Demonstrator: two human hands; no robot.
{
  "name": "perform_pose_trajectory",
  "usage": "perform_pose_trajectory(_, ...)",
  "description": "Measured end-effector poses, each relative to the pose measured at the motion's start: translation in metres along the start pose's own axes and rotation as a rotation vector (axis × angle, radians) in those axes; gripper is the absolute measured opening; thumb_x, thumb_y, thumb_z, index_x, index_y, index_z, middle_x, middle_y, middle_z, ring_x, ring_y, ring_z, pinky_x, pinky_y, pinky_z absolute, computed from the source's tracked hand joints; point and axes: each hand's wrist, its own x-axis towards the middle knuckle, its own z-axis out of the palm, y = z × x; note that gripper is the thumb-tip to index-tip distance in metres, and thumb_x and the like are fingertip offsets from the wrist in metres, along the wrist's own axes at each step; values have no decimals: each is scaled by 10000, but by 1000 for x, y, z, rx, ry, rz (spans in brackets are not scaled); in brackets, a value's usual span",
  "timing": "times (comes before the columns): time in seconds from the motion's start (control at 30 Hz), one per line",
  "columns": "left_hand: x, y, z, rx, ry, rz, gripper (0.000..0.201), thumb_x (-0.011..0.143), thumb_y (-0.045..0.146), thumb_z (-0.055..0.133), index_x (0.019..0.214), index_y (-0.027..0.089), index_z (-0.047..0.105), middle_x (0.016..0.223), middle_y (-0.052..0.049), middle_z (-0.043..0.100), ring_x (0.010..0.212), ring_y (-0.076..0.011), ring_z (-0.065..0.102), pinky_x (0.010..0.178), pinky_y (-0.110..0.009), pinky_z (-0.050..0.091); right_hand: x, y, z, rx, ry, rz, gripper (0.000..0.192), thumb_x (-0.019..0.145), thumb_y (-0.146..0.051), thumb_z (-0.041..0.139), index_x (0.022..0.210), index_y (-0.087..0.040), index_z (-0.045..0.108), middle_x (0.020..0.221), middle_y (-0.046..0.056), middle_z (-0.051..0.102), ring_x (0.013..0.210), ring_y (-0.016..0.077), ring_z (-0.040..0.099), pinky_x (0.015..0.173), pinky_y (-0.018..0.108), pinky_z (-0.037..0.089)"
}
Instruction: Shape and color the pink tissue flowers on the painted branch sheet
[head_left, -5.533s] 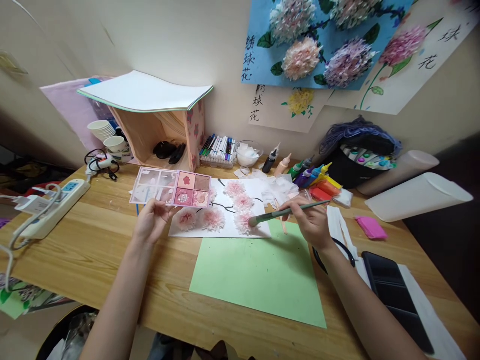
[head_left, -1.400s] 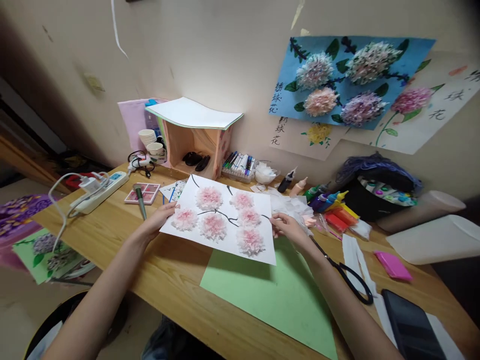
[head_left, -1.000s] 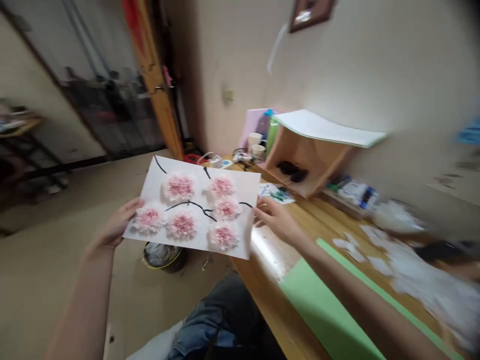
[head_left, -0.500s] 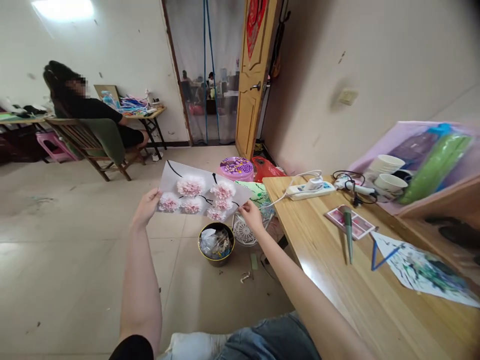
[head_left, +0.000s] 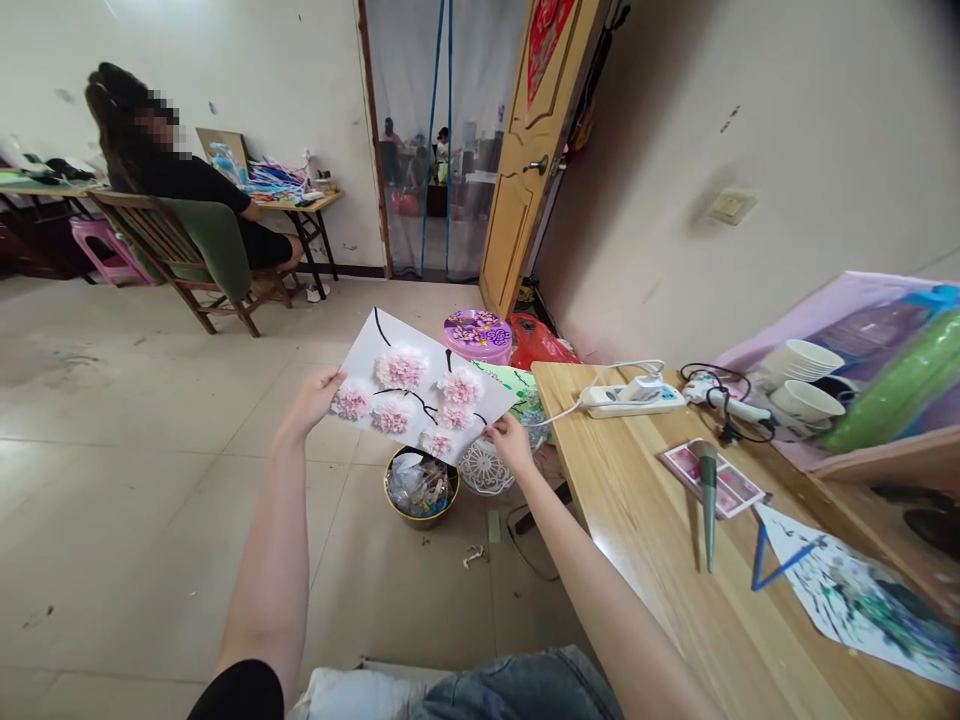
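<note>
Between my two hands I hold a white sheet of paper (head_left: 427, 370) in the air, with pink pompom-like blossoms and black branch lines on it. My left hand (head_left: 313, 400) pinches its left edge. At the lower right corner my right hand (head_left: 512, 440) grips the sheet between thumb and fingers. The paper is tilted, its right side lower than its left. Just below it stands a black bin (head_left: 390, 508) with a yellow rim, full of crumpled wrappers. Part of a green painted sheet (head_left: 499, 385) shows behind the paper's right side.
At right, a wooden table (head_left: 637, 600) bears a power strip (head_left: 600, 402), a brush (head_left: 708, 510), a palette (head_left: 739, 482), a painted sheet (head_left: 847, 580) and paper cups (head_left: 806, 400). A purple-lidded stool (head_left: 478, 335) stands ahead. A person (head_left: 187, 180) sits on a chair at left.
The sheet has tilted further, its right side dropping, and its face shows more fully. Both hands keep their hold. The camera view has shifted slightly.
</note>
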Motion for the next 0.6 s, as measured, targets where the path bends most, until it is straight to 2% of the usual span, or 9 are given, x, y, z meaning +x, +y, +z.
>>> perform_pose_trajectory(0.13, 6, -5, 1, -41, 28, -7, 332, 639, 499, 640, 684, 173, 595, 621, 22, 555, 587, -133, 466, 547, -228, 345, 2, -7, -8, -54, -17, -27, 346, 911, -343, 570, 1204, -159, 555, 1198, 87, 599, 1016, 202, 619, 855, 417, 542)
perform_pose_trajectory(0.27, 9, -11, 6, -111, 74, 25, 328, 642, 497, 641, 681, 177, 581, 643, 21, 559, 619, -129, 485, 577, -224, 368, 6, -19, -16, -142, 26, -62, 344, 912, -341, 570, 1205, -163, 556, 1207, 88, 595, 1027, 205, 615, 866, 422, 537)
perform_pose_trajectory(0.47, 3, -23, 18, -201, 112, 20, 368, 621, 525, 660, 697, 172, 592, 598, 22, 550, 581, -122, 474, 554, -221, 369, -2, -26, -10, -228, 76, -104, 333, 914, -335, 566, 1201, -168, 557, 1209, 87, 596, 1028, 203, 615, 874, 420, 533)
perform_pose_trajectory(0.6, 0, -27, 16, -229, 114, -6, 411, 579, 545, 692, 717, 165, 620, 630, 1, 597, 617, -145, 521, 575, -238, 397, -4, -32, -12, -225, 55, -107, 321, 915, -336, 565, 1184, -162, 566, 1183, 84, 607, 1005, 195, 622, 858, 411, 539)
